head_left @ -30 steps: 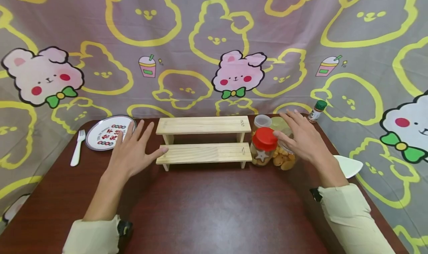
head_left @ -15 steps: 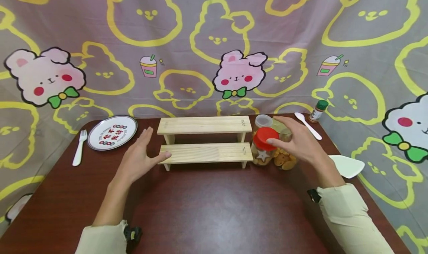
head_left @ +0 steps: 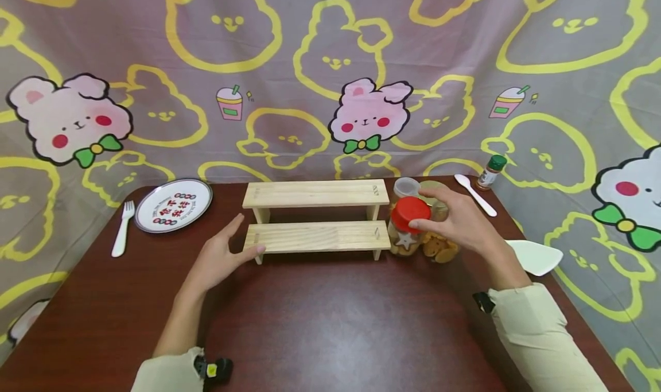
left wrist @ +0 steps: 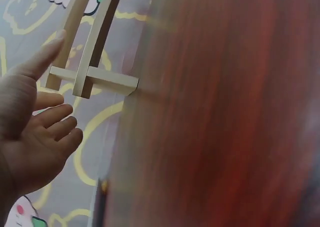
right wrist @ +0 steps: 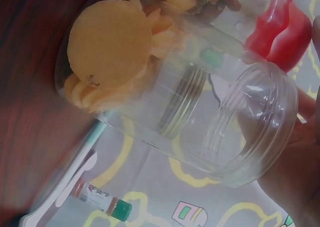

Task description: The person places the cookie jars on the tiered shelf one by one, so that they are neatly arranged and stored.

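Observation:
My left hand (head_left: 219, 260) is beside the left end of the two-tier wooden stand (head_left: 315, 236), thumb pointing at the lower shelf. In the left wrist view its fingers (left wrist: 62, 127) are loosely bent, with nothing between them and the thumb. At the right, my right hand (head_left: 462, 220) is at the red-lidded jar (head_left: 405, 240), which shows a white star. Thumb and forefinger are spread at the red lid (head_left: 413, 208), the thumb overlapping its front. Nearest the right wrist camera is a clear jar (right wrist: 195, 112) with yellow-orange crisps; the hand is partly hidden behind it.
Behind the red lid stand a pale-lidded container (head_left: 406, 186) and another jar. A white spoon (head_left: 476, 196), a green-capped seasoning bottle (head_left: 489, 173) and a white dish (head_left: 534, 257) are on the right. A plate (head_left: 174, 205) and a white fork (head_left: 123, 229) lie left.
My left hand has moved right and slightly down, from near the plate to the stand's end. My right hand has shifted left and down to the red lid, uncovering the spoon.

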A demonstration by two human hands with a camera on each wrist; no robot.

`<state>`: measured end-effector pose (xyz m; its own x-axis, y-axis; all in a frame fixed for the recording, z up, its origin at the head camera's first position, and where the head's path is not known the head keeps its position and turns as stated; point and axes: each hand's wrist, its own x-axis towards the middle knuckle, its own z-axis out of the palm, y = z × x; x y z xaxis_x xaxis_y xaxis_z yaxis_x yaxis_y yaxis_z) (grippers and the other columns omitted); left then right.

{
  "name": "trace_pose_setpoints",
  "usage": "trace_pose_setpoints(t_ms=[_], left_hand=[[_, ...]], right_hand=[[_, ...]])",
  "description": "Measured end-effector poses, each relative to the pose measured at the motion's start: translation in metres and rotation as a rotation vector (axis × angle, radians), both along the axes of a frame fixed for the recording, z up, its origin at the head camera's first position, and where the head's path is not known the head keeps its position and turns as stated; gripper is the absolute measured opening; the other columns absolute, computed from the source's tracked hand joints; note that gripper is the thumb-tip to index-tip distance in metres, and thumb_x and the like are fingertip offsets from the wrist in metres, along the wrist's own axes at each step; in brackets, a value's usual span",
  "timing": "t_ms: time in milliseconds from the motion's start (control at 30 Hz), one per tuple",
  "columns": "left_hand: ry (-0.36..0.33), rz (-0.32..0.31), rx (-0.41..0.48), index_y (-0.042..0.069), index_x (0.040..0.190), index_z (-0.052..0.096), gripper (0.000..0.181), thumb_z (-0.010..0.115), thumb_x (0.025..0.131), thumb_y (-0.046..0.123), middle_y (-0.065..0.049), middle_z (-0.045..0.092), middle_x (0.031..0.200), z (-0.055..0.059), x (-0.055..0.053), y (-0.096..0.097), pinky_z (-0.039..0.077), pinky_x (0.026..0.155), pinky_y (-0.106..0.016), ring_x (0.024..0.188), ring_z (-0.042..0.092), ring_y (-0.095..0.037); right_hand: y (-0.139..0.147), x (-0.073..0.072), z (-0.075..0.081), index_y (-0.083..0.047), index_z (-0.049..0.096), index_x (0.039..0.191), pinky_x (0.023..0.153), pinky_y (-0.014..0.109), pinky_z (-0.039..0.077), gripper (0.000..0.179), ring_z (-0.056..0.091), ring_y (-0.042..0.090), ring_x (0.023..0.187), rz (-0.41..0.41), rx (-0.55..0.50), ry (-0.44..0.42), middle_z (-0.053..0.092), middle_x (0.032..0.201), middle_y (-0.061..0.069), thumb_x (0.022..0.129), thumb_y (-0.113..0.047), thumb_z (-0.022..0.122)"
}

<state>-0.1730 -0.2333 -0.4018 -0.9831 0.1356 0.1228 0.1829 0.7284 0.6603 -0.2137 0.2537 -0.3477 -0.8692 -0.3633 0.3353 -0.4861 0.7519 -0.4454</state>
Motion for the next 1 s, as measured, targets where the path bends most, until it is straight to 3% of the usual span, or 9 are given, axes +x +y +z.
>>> trace_pose_setpoints(t_ms=[167, 333, 600, 1000], left_hand=[[-0.018, -0.025, 0.062, -0.007, 0.154, 0.033, 0.092, 0.079, 0.089, 0.040, -0.022, 0.034, 0.159, -0.012, 0.001, -0.003, 0.030, 0.116, -0.058, 0.146, 0.031, -0.040], [-0.041, -0.030, 0.157, -0.009, 0.153, 0.035, 0.088, 0.079, 0.090, 0.035, -0.023, 0.034, 0.159, -0.015, 0.002, -0.003, 0.029, 0.118, -0.056, 0.148, 0.028, -0.037], [-0.133, -0.058, 0.396, -0.008, 0.155, 0.029, 0.085, 0.079, 0.092, 0.021, -0.024, 0.028, 0.161, -0.021, 0.006, -0.003, 0.038, 0.109, -0.042, 0.143, 0.035, -0.037], [-0.130, -0.043, 0.498, -0.007, 0.155, 0.031, 0.080, 0.077, 0.093, 0.011, -0.023, 0.035, 0.157, -0.028, 0.005, 0.003, 0.041, 0.106, -0.028, 0.142, 0.036, -0.036]], right_hand=[[0.000, 0.001, 0.001, -0.003, 0.059, 0.139, 0.096, 0.059, 0.052, 0.076, 0.059, 0.035, 0.117, 0.006, 0.009, -0.036, 0.060, 0.136, 0.017, 0.080, -0.042, 0.087], [-0.001, -0.001, 0.001, -0.007, 0.061, 0.137, 0.088, 0.052, 0.055, 0.073, 0.062, 0.029, 0.107, 0.016, 0.010, -0.048, 0.064, 0.128, 0.012, 0.080, -0.044, 0.087], [-0.001, -0.002, 0.002, -0.008, 0.062, 0.138, 0.078, 0.042, 0.054, 0.075, 0.062, 0.023, 0.097, 0.044, 0.043, -0.045, 0.068, 0.121, 0.009, 0.079, -0.047, 0.087], [-0.002, 0.000, 0.000, -0.004, 0.063, 0.136, 0.076, 0.045, 0.057, 0.070, 0.061, 0.024, 0.099, 0.045, 0.024, -0.044, 0.068, 0.120, 0.010, 0.081, -0.040, 0.087]])
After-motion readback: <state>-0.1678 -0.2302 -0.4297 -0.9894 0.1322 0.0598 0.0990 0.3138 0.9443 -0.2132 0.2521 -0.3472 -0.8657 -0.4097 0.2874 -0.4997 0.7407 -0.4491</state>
